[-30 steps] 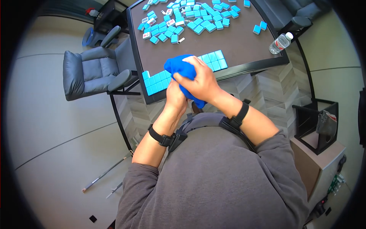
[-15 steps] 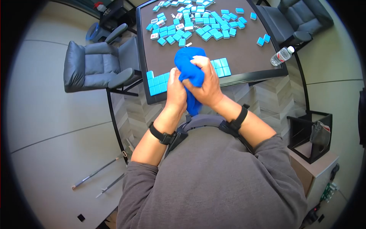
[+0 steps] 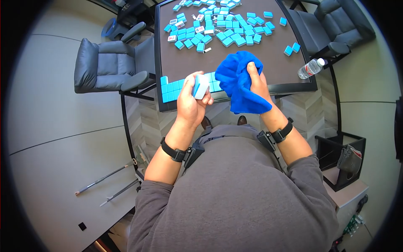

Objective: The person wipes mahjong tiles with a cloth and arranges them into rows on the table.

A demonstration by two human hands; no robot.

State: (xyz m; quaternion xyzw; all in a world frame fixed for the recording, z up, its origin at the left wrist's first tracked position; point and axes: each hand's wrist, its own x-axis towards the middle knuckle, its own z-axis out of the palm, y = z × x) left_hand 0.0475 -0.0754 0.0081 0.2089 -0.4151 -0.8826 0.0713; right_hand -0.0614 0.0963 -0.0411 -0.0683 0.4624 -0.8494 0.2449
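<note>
My left hand (image 3: pixel 191 101) is closed around a mahjong tile (image 3: pixel 201 87), blue on one side and white on the other, held up near the table's front edge. In my right hand (image 3: pixel 260 89) a crumpled blue cloth (image 3: pixel 240 80) is gripped, its folds hanging below the fingers. The cloth and the tile are apart. Behind both hands, a block of blue mahjong tiles (image 3: pixel 171 89) lies in rows along the front edge of the table, partly hidden by my hands and the cloth.
Many loose mahjong tiles (image 3: pixel 226 31) are scattered over the far part of the brown table (image 3: pixel 184 63). A water bottle (image 3: pixel 311 69) stands at the right front corner. Grey armchairs stand at the left (image 3: pixel 113 67) and right (image 3: pixel 336 25). A black rack (image 3: pixel 341 161) is at the lower right.
My hands have moved apart. The cloth, formerly bunched between both hands, has gone right with my right hand, and the tile now shows in my left hand.
</note>
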